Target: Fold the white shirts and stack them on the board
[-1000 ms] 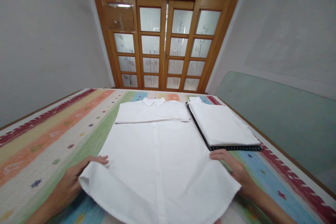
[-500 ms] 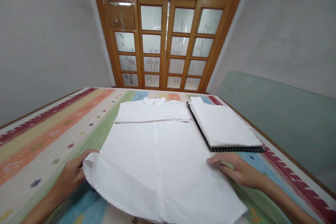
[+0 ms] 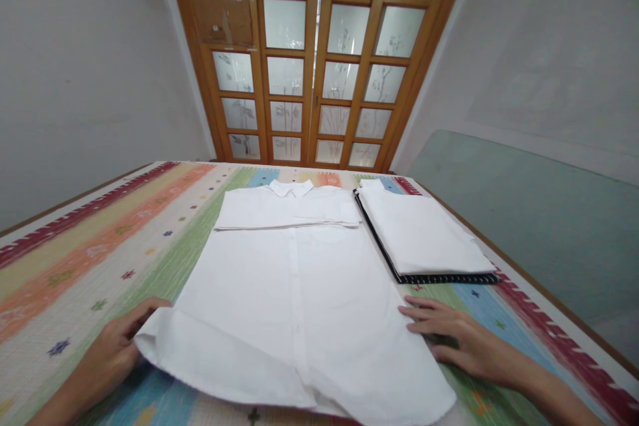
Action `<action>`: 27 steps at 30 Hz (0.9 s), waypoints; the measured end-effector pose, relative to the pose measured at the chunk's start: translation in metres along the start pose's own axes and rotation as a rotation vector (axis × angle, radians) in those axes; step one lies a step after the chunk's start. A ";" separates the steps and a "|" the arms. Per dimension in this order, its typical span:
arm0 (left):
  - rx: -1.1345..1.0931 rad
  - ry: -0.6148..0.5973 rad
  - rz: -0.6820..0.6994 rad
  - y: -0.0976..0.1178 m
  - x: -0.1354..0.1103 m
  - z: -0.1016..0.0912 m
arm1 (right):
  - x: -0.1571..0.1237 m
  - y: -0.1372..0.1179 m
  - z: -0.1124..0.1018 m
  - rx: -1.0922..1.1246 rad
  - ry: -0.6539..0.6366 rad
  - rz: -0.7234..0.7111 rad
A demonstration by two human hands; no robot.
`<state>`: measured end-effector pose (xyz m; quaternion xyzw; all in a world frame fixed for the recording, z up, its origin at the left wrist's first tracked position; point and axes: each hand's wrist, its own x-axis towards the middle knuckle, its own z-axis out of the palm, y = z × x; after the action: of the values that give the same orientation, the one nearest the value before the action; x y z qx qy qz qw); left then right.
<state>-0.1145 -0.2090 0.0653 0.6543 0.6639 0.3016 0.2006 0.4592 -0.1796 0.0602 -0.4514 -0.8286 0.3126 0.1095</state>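
A white collared shirt [image 3: 294, 293] lies face up on a striped, many-coloured cloth [image 3: 100, 239], its sleeves folded across the chest. My left hand [image 3: 107, 353] is at the shirt's lower left hem, fingers curled on the raised edge. My right hand [image 3: 452, 333] lies flat with fingers stretched out, its fingertips touching the shirt's right side edge.
A pile of folded white garments [image 3: 419, 229] rests on a dark board [image 3: 439, 278] to the right of the shirt. Wooden doors with frosted glass panes [image 3: 309, 73] stand beyond the far edge. A pale green panel [image 3: 524, 206] leans along the right wall.
My left hand has drawn the lower left hem outward and lower, spreading it. My right hand has slid slightly nearer along the right edge and flattened. The view has tilted down a little.
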 end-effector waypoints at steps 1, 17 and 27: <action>-0.010 -0.022 0.001 -0.002 0.003 -0.002 | -0.001 -0.001 0.000 0.001 -0.013 -0.003; -0.216 -0.052 -0.076 -0.007 0.010 -0.007 | -0.023 -0.014 0.037 -0.052 0.105 -0.120; -0.133 -0.057 -0.082 -0.008 -0.020 0.001 | -0.032 -0.003 0.034 0.079 0.220 -0.081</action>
<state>-0.1185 -0.2282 0.0565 0.6202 0.6624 0.3180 0.2747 0.4596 -0.2209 0.0391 -0.4444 -0.8163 0.2888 0.2299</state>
